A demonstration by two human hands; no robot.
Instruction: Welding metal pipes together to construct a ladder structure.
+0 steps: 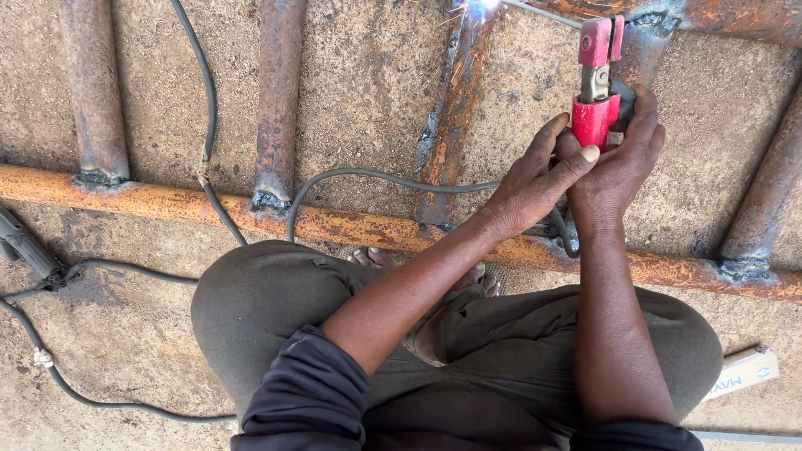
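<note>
On a rough concrete floor (pixel 368 92), a person crouches over a rusted steel pipe frame (pixel 167 200), whose long orange rail runs from the left edge down toward the lower right, with upright pipes welded to it at intervals. Grey-trousered knees (pixel 267 301) fill the lower middle of the view, and sandalled toes show between them just beside the rail. Both forearms reach up and to the right, dark sleeves pushed back at the elbows. A thin grey cable (pixel 209 108) snakes down from the top left, crosses the rail and loops across the floor at the lower left; a second cable (pixel 376 175) curves from the rail toward the hands. The left hand (pixel 530 184) and the right hand (pixel 622 163) meet above the rail around a red welding electrode holder (pixel 595 117), held upright near the top right. Left fingers (pixel 576 159) are pressed together against the holder's red handle, thumb laid across it; right fingers (pixel 647 117) curl closed round its far side. From the holder's raised clamp a thin welding rod (pixel 543 12) slants up and left to a bright welding arc (pixel 480 7) at the top of an upright pipe. A small cardboard box (pixel 743 372) lies on the floor at the lower right.
</note>
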